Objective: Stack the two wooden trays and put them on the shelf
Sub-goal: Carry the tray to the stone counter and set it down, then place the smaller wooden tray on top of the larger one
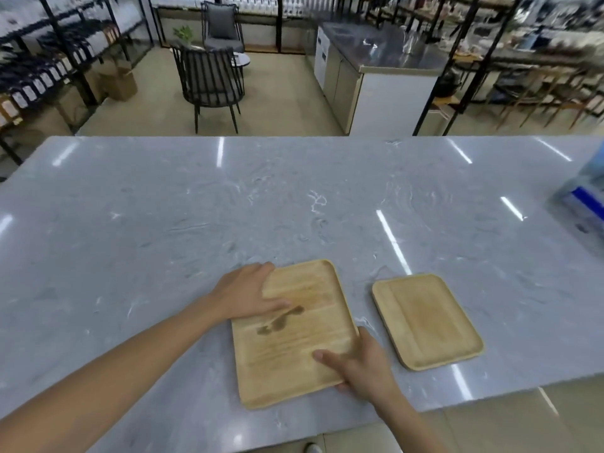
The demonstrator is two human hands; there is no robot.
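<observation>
Both hands clasp the larger tray point(294, 335): left hand point(243, 297) at 10 o'clock, right hand point(358, 361) at 4. Smaller tray point(426, 320) lies apart at 3 o'clock on the tabletop point(163, 207). Shallow thumb-over-rim fingers point(322, 356) may let it slip.

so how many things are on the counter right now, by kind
wooden trays: 2, the larger tray under both hands and the smaller tray lying apart to its right
blue and white package at the counter's right edge, blurred: 1
total: 3
</observation>
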